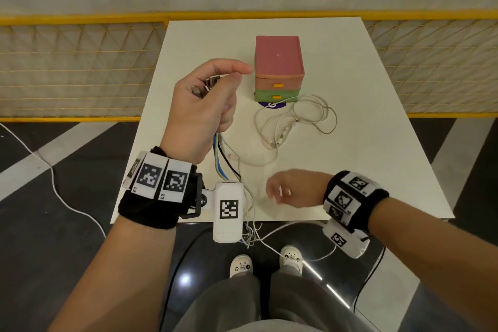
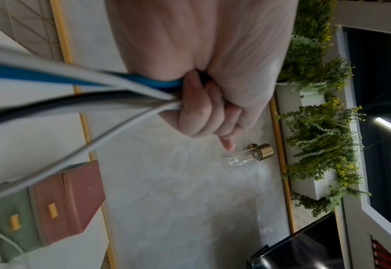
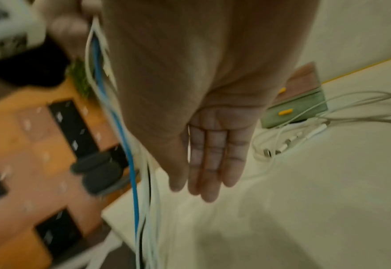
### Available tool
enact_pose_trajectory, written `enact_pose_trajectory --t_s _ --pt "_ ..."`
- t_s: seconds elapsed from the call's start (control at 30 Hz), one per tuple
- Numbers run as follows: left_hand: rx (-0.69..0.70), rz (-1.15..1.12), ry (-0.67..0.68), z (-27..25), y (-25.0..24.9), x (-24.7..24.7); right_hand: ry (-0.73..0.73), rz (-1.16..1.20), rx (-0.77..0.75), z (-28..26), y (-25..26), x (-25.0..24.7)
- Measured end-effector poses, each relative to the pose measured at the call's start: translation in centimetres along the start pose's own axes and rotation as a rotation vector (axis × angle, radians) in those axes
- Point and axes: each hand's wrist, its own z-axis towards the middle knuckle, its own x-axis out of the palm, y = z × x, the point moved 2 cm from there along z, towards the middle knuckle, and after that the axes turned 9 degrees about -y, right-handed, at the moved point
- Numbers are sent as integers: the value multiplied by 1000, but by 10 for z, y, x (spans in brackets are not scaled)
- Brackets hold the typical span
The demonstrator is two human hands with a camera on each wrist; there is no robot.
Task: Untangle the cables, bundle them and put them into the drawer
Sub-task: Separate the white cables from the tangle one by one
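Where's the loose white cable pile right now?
In the head view the white cable pile lies on the table, just in front of the drawer unit, to the right of the left hand.

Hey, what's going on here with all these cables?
A person is sorting cables at a white table. Their left hand grips a bunch of cables near the plugs, and the cords hang past the table edge. The right hand is open beside them, holding nothing. More white cables lie tangled before the small drawer unit, whose drawers are closed.
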Motion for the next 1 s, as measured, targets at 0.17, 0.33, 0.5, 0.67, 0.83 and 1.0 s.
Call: enact_pose_trajectory --t_s 0.17,0.33,0.5,0.67,0.83,1.0 --pt "9 -6 6 0 4 -5 -290 -5 87 23 -1 -26" --pt "19 40 -54 3 12 -8 -276 -19 257 55 -18 1" --pt "-54 32 -189 13 27 -11 -286 -66 356 90 -24 18" --pt "-96 4 -353 24 39 -18 -187 -174 363 100 -29 25" --pt "-134 -30 -529 30 53 -28 -551 210 236 82 -11 -7" --pt "-204 79 -445 36 68 -11 -780 604 133 42 24 -57"
